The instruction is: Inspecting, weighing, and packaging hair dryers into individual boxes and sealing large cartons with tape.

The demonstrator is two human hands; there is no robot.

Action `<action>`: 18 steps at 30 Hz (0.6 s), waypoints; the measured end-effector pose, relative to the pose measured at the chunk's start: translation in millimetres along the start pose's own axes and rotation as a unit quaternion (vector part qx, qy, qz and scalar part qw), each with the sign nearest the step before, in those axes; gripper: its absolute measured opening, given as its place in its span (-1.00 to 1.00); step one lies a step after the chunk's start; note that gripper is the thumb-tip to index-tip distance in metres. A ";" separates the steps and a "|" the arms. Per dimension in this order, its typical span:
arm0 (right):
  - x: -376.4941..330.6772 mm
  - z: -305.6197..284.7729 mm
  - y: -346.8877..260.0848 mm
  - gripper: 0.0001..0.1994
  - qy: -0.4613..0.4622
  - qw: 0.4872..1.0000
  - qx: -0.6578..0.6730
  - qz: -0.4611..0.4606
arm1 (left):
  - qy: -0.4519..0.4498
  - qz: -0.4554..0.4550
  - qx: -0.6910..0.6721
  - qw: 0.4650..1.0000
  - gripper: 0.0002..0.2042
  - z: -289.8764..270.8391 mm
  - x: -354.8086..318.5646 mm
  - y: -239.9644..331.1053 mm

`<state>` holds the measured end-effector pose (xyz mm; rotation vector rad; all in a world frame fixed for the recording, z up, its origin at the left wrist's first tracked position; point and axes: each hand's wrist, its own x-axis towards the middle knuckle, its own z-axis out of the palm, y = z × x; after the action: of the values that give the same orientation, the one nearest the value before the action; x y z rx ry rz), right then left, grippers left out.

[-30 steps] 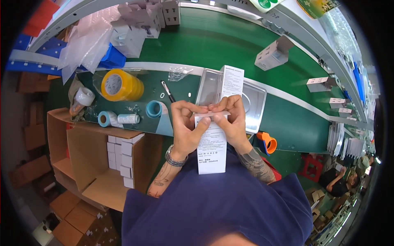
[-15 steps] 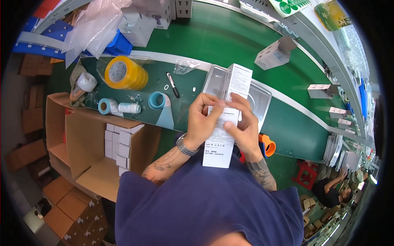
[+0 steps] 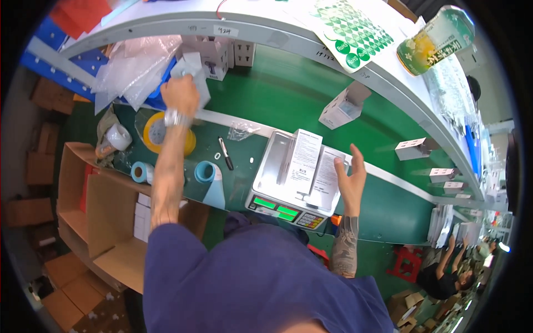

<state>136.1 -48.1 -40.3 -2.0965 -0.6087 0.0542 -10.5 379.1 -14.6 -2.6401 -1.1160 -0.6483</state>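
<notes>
My left hand (image 3: 180, 95) reaches to the far left, fingers curled at the edge of an open white box (image 3: 195, 83) by a blue bin (image 3: 165, 83); its fingertips are partly hidden. My right hand (image 3: 351, 180) is open, thumb and fingers apart, at the right side of a digital scale (image 3: 266, 186). Two printed white boxes rest on the scale's metal pan: an upright carton (image 3: 305, 158) and another carton (image 3: 325, 180) right beside it. The right thumb is close to that second carton; whether they touch I cannot tell.
Left on the bench are yellow tape rolls (image 3: 190, 143), a marker (image 3: 225, 153) and a blue label roll (image 3: 205, 173). A cardboard carton (image 3: 114, 216) holds small white boxes. Behind stand an open white box (image 3: 344, 105) and a shelf edge (image 3: 266, 36). Bubble wrap (image 3: 133, 72) lies far left.
Both hands have let go of the white carton, which now rests on the scale. My left hand has moved far left to the open white box; my right hand has opened and shifted right.
</notes>
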 end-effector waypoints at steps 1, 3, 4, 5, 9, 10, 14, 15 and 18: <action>1.2 5.0 -28.7 -0.31 0.010 1.000 0.006 0.010 | 0.056 0.024 -0.039 0.997 -0.84 -29.2 -20.4 15.7; 2.1 30.2 -97.7 -0.10 -0.076 0.979 0.139 -0.131 | 0.049 0.037 -0.183 0.981 -0.83 -103.8 -53.6 52.1; 0.9 48.1 -121.1 -0.07 -0.069 0.978 0.068 -0.187 | 0.047 0.052 -0.220 0.973 -0.83 -129.5 -69.4 71.2; 1.9 60.3 -134.3 -0.03 -0.065 0.968 -0.003 -0.243 | 0.045 0.063 -0.254 0.964 -0.83 -144.7 -81.7 85.8; -25.7 57.8 -132.7 -0.03 -0.089 0.971 0.056 -0.213 | 0.112 0.074 -0.489 0.862 -0.65 -158.9 -130.7 104.1; -36.1 59.3 -122.2 -0.06 -0.085 0.966 0.120 -0.214 | 0.142 0.004 -0.617 0.774 -0.57 -146.4 -145.7 105.5; -68.8 49.9 -104.3 -0.15 -0.060 0.933 0.293 -0.200 | -0.093 -0.088 -0.732 0.669 -0.41 -124.1 -203.7 123.5; -64.1 47.9 -101.2 -0.22 -0.111 0.938 0.274 -0.179 | -0.149 -0.058 -0.742 0.651 -0.41 -118.9 -199.3 116.9; -64.8 40.1 -92.2 -0.43 -0.266 0.933 0.222 -0.099 | -0.317 0.029 -0.748 0.582 -0.39 -110.1 -199.5 98.9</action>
<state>31.6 -3.9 -2.3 -1.5634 -1.0222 0.6044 -97.5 146.4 -12.4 -4.6620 -0.4274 -0.8522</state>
